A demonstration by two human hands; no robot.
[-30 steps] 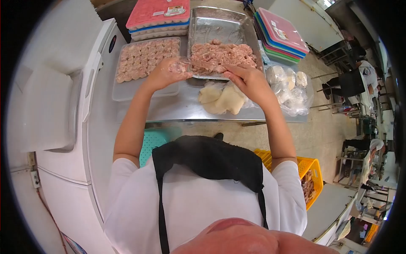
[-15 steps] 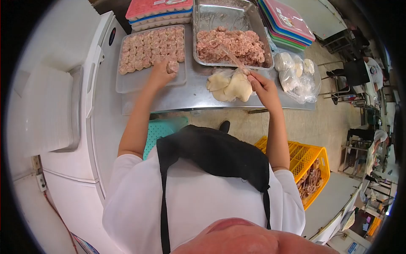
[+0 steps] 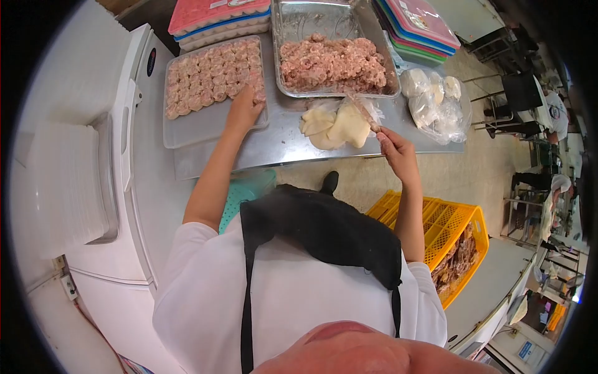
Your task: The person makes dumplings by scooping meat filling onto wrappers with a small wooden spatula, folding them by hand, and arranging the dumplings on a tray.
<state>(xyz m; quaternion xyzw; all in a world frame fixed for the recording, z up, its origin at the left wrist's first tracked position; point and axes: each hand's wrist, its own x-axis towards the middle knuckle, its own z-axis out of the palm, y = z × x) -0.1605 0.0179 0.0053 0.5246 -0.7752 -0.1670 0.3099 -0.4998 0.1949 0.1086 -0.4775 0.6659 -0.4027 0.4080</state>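
Observation:
My left hand [image 3: 243, 111] reaches over the clear tray [image 3: 212, 131], its fingers closed at the near right end of the rows of shumai dumplings [image 3: 208, 75]. The dumpling in its fingertips is mostly hidden by the hand. My right hand [image 3: 398, 153] grips the handle end of a thin spatula [image 3: 363, 113], whose blade points up and left over the dough wrappers [image 3: 347, 128]. These pale round wrappers lie in a loose stack on clear plastic, just left of the right hand. Behind them, a metal pan [image 3: 286, 90] holds a heap of ground meat filling [image 3: 333, 62].
Lidded trays [image 3: 221, 19] of dumplings stand back left; stacked coloured lids [image 3: 417, 28] stand back right. Bagged white rounds [image 3: 436, 103] sit at the steel table's [image 3: 280, 146] right end. Below are a yellow crate [image 3: 458, 218] and a teal basket [image 3: 249, 190]. A fridge [image 3: 140, 168] is left.
My left hand has set its dumpling down against the tray's rows, still holding on. My right hand has drawn the spatula back from the pan, toward me and slightly right.

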